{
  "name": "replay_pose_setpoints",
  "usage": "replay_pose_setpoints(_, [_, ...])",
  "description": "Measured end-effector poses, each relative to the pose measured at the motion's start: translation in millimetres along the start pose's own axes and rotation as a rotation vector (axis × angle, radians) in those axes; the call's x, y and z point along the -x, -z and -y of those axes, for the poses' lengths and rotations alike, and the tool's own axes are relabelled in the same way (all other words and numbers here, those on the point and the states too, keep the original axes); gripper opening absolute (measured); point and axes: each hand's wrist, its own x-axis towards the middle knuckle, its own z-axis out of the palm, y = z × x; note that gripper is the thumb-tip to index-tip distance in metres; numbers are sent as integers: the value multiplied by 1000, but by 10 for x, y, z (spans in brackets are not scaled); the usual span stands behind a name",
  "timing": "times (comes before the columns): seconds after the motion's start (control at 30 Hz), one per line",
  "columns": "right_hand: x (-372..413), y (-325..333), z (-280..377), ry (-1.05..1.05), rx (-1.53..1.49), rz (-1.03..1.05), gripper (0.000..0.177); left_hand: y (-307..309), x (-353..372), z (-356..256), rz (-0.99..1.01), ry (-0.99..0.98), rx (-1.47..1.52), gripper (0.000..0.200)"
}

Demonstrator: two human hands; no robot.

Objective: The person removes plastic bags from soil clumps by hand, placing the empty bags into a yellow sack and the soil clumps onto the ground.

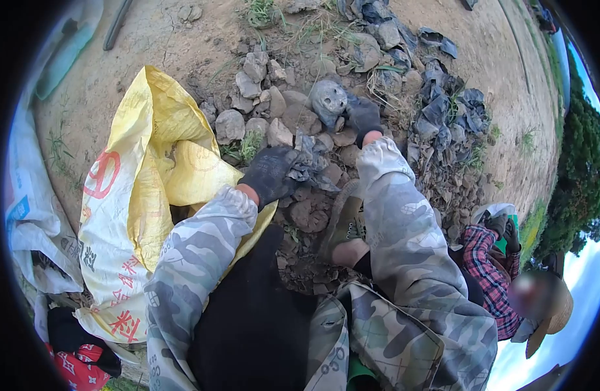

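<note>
My left hand [272, 174], in a dark glove, is closed on a crumpled piece of grey-black plastic film [308, 161] just above the stones. Gloved the same way, my right hand [363, 118] presses its curled fingers against the right side of a grey, rounded stone-like lump [329, 101] with dark holes in it. Its fingertips are partly hidden. Left of my left hand, a yellow and white woven sack [150, 189] with red print gapes open. Under and between both hands lies a heap of stones [299, 120].
More torn dark plastic film [437, 98] lies along the heap's right side. My shoe [344, 221] stands among the stones. A person in a checked shirt [486, 274] crouches at right. Pale plastic sheeting [39, 215] lies at left, near red patterned cloth [78, 368].
</note>
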Motion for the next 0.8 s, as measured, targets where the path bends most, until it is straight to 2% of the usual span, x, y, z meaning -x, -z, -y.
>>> replay_pose_setpoints(0.07, [-68,-156,-18,-758,-566,92,27,-7,7,15,-4,-3,2,52])
replay_pose_setpoints(0.1, [-37,-192,-19,-754,-569,98,27,-14,7,13,-10,-3,12,51])
replay_pose_setpoints(0.17, [75,-208,-11,-627,-789,-343,27,1,7,18,-20,-3,23,51])
replay_pose_setpoints(0.2, [80,-39,76,-624,-787,-340,27,19,2,8,7,9,22,51])
replay_pose_setpoints(0.27, [44,326,228,-416,-641,-561,28,22,-6,-11,37,14,24,50])
replay_pose_setpoints(0.3, [25,388,253,-291,-577,-594,30,24,-7,-10,24,3,16,50])
replay_pose_setpoints(0.33, [18,396,298,-295,-576,-594,30,26,-4,-10,14,-7,8,50])
replay_pose_setpoints(0.4, [12,360,379,-290,-470,-436,16,9,12,7,19,-17,14,51])
replay_pose_setpoints(0.43, [-5,339,426,-437,-616,-267,11,-1,11,15,17,-24,17,51])
replay_pose_setpoints(0.47, [-13,249,424,-440,-617,-266,11,-12,19,15,21,-23,17,51])
replay_pose_setpoints(0.53, [-29,8,407,-615,-672,-229,10,-34,52,5,-85,-68,-49,51])
replay_pose_setpoints(0.57, [-13,91,461,-618,-673,-230,10,12,60,-34,-82,-70,-50,51])
replay_pose_setpoints(0.63, [57,419,615,-332,-776,-548,10,169,38,-157,-53,-59,-64,51])
replay_pose_setpoints(0.67, [105,443,629,-343,-769,-552,10,180,22,-160,-46,-69,-60,51])
replay_pose_setpoints(0.73, [207,493,653,37,-401,-679,11,205,-24,-154,-144,-100,-81,49])
replay_pose_setpoints(0.8, [337,462,788,-11,-435,-626,13,336,-114,-276,-164,-141,-79,45])
